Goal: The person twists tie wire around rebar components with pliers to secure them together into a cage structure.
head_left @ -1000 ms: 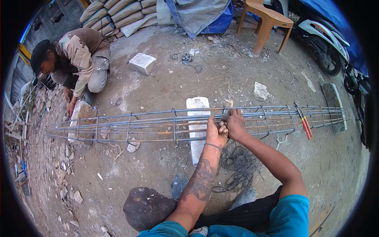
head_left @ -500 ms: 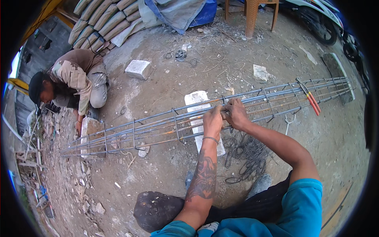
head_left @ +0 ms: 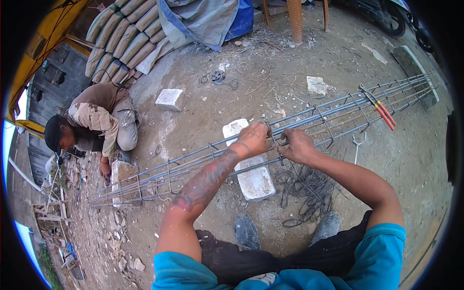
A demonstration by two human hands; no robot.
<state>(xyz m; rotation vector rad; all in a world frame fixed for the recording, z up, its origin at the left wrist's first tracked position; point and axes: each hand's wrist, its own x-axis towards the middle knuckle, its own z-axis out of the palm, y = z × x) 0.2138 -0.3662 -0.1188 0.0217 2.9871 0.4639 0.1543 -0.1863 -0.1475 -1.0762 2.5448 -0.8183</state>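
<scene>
Working Position at Mid-Span

The rebar cage (head_left: 316, 116) lies directly beneath both hands, propped above the ground (head_left: 208, 104) on blocks. Its long axis slants: the left end, past the left block (head_left: 123, 170), is nearer the worker; the right end, over the grey slab (head_left: 410, 66), is farther off. The governing relation is crosswise: both hands meet the bars (head_left: 254, 166) from the near side, well between the two ends.

Left hand (head_left: 255, 137): set above the pale middle block (head_left: 256, 182), between its far and near ends, reaching toward the cage's far edge. The fingers are curled; what they grip, if anything, is hidden from where I stand.

Right hand (head_left: 296, 146): just beside the left, off the right edge of that block. It is part-closed, thumb and fingers bent toward the left hand. Whether it pinches a bar or a tie cannot be told.

Red-handled pliers (head_left: 384, 115) rest across the cage, to the right and apart from both hands. A heap of dark wire (head_left: 309, 195) lies on the ground beside the middle block's right edge.
</scene>
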